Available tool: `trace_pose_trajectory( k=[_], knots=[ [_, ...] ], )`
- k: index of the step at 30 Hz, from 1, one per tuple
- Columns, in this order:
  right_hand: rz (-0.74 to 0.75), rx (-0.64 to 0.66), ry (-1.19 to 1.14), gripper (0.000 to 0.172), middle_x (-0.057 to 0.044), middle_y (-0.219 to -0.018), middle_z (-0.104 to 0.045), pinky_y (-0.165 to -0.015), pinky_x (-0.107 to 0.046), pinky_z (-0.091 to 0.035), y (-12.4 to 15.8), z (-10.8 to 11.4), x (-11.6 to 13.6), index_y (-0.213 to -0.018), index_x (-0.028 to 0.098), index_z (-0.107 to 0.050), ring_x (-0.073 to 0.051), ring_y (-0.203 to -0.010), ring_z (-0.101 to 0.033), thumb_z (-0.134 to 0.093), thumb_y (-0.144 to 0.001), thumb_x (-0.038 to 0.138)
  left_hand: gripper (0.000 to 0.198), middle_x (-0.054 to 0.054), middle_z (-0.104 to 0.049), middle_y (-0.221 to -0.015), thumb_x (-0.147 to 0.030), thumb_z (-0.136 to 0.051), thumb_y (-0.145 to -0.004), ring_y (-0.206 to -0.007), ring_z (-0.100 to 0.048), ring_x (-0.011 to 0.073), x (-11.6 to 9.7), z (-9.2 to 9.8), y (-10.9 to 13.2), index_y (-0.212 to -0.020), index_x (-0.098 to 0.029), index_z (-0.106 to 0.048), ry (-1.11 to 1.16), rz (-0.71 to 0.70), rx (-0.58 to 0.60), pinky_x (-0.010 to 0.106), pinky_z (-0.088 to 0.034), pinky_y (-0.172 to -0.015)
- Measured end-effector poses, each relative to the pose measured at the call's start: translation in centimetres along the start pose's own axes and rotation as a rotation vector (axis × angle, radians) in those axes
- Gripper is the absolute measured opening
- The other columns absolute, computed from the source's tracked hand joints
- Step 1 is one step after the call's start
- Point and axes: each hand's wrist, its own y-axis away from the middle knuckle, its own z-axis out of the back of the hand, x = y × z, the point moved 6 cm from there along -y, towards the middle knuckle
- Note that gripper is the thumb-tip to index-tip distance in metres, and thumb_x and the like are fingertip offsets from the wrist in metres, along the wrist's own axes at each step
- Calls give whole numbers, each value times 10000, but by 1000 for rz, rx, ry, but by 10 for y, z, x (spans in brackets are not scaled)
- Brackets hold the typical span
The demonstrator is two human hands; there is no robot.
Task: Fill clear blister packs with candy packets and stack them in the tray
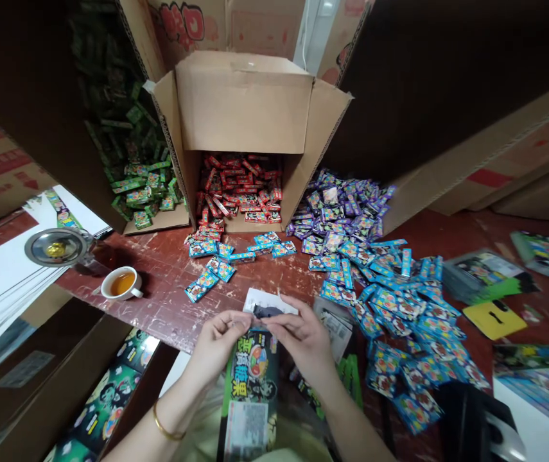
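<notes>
A tall black and green printed candy pouch point(250, 391) hangs upright in front of me, its printed side facing up at me. Thumb and fingers of my left hand point(216, 343) are closed in a pinch at the pouch's upper left edge. My right hand point(305, 340) pinches the upper right edge, its other fingers curled behind. A small dark item point(267, 310) shows just past my fingertips; I cannot make out what it is. Beyond it lies a white sheet or card point(259, 298). More pouches point(350, 378) lie partly hidden by my right arm.
Open cartons hold green candy packets point(142, 192), red packets point(243, 186) and purple packets point(346, 202). Blue packets point(409, 308) spread over the red table point(158, 282). At left stand a teacup point(122, 283) and glass teapot point(57, 247). A black device point(476, 423) sits front right.
</notes>
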Motion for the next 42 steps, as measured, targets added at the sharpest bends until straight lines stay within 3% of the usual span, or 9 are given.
trace_pose_trajectory(
  k=[5, 8, 12, 16, 19, 22, 29, 37, 42],
  knots=[
    [4, 86, 8, 397, -52, -836, -751, -841, -365, -557, -7, 0, 1, -1067, 195, -546, -231, -863, -719, -749, -752, 326, 215, 28, -733, -792, -307, -752, -683, -713, -651, 123, 5, -1, -1, -811, -141, -706, 173, 183, 39, 210, -493, -692],
    [80, 56, 95, 326, -54, -869, -746, -862, -377, -542, 1, -3, -1, -1079, 207, -544, -224, -892, -709, -690, -804, 304, 144, 17, -720, -792, -249, -708, -675, -758, -649, 139, 7, 2, -4, -776, -147, -699, 151, 169, 27, 226, -486, -720],
    [248, 42, 285, 314, -39, -884, -711, -852, -355, -524, 9, -4, -1, -1116, 224, -579, -188, -850, -681, -665, -814, 233, 130, 61, -717, -935, -276, -644, -769, -921, -643, 176, 3, 3, -2, -735, -152, -664, -173, -152, 7, 272, -459, -867],
    [224, 45, 192, 248, -35, -896, -649, -761, -293, -528, -4, 8, -3, -994, 216, -631, -169, -833, -645, -719, -765, 256, 153, 59, -673, -1068, -304, -671, -796, -1040, -612, 173, 6, 1, 8, -870, -184, -613, -378, -397, -41, 279, -435, -937],
    [231, 25, 109, 158, -37, -903, -611, -732, -257, -503, -19, 15, 9, -804, 188, -635, -158, -851, -614, -738, -750, 295, 210, 27, -685, -913, -327, -683, -789, -842, -649, 142, 17, 2, 6, -877, -191, -549, -329, -293, -19, 253, -492, -783],
    [137, 201, 133, 211, -22, -770, -615, -696, -255, -480, -32, 3, 19, -726, 164, -632, -140, -751, -595, -758, -724, 333, 326, -25, -666, -740, -337, -728, -742, -624, -626, 115, 26, 3, 2, -893, -202, -472, -253, -173, -9, 221, -491, -608],
    [-71, 520, 289, 325, 20, -595, -569, -482, -202, -347, -45, -28, 18, -682, 134, -615, -73, -499, -466, -783, -659, 411, 425, -47, -654, -716, -325, -751, -715, -626, -643, 125, 31, 5, -2, -916, -221, -391, -217, -180, -34, 226, -508, -597],
    [103, 409, 448, 85, 3, -693, -576, -583, -222, -369, -35, -32, 22, -666, 156, -635, -97, -622, -484, -711, -690, 187, 420, -49, -622, -733, -332, -760, -705, -652, -620, 112, 29, 7, -3, -916, -211, -417, -255, -203, -47, 213, -493, -617],
    [-444, 416, -93, 259, 47, -607, -531, -572, -220, -407, -34, -37, -30, -705, 169, -544, -98, -558, -502, -756, -599, 274, 355, -49, -603, -718, -409, -685, -774, -603, -598, 105, 23, 1, 1, -923, -216, -426, -269, -212, -68, 199, -469, -571]
  ],
)
